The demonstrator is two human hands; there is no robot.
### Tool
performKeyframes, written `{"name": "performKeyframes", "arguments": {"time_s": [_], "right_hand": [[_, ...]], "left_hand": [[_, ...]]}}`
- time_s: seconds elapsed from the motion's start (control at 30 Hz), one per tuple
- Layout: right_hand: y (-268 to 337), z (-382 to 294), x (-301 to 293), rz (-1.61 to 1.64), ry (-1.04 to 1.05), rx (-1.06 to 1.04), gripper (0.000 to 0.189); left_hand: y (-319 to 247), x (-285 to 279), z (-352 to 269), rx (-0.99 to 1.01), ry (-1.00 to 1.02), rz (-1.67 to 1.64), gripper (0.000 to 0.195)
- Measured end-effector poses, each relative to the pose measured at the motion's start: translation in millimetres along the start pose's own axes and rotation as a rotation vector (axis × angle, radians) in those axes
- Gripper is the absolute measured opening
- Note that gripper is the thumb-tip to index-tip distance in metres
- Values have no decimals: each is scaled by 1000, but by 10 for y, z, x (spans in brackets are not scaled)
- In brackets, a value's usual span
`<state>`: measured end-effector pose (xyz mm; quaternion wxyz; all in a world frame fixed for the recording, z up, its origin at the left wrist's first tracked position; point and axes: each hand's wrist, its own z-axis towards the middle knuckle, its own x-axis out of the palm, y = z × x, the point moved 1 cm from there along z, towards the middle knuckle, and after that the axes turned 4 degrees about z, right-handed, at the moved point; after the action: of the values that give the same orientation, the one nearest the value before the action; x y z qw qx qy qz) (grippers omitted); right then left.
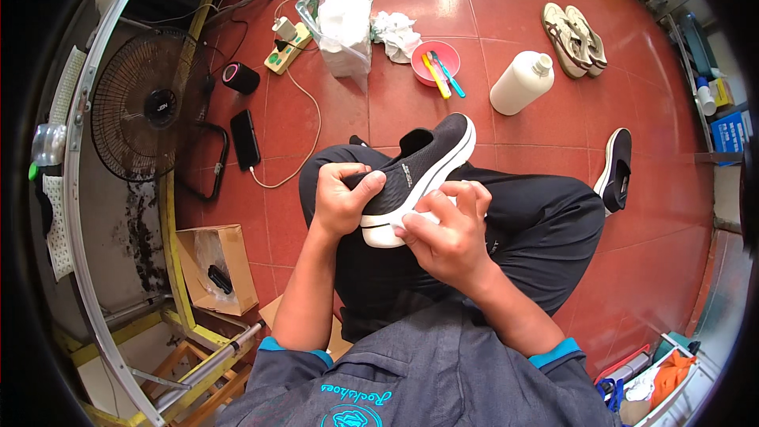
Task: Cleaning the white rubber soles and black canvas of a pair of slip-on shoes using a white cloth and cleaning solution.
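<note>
A black knit slip-on shoe (428, 160) with a thick white sole is held tilted above my lap, its toe pointing up and to the right. My left hand (344, 198) grips it at the heel opening, thumb on the outer side. In my right hand (452, 228) is a crumpled white tissue or cloth (442, 207), pressed against the white sidewall near the heel. My fingers cover part of this white piece. Another black shoe with a white sole (616, 172) shows beyond my knee at the right.
On the red tiles ahead are a bag of white tissues (344, 24), crumpled tissues (396, 35), a pink bowl (420, 73) with brushes, a white bottle (517, 86) and beige sneakers (572, 41). A phone (244, 139), power strip (290, 50), fan (148, 107) and cardboard box (240, 267) are leftward.
</note>
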<state>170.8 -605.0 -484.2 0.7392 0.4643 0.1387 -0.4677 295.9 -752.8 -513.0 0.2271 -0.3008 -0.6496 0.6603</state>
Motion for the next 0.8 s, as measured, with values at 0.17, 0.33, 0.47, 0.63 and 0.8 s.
{"name": "performKeyframes", "arguments": {"time_s": [0.17, 0.33, 0.47, 0.63, 0.8], "right_hand": [[-92, 17, -66, -72, 8, 111, 9], [67, 100, 9, -39, -17, 19, 11], [-95, 53, -92, -74, 24, 98, 9], [75, 110, 12, -55, 17, 21, 10], [-55, 76, -101, -79, 36, 81, 9]], "left_hand": [[-43, 26, 0, -16, -36, 6, 31], [-46, 26, 2, -31, -3, 13, 30], [-45, 56, -4, -36, -49, 15, 32], [-45, 5, -13, -75, 33, -3, 28], [-53, 11, -20, -74, -7, 21, 28]]}}
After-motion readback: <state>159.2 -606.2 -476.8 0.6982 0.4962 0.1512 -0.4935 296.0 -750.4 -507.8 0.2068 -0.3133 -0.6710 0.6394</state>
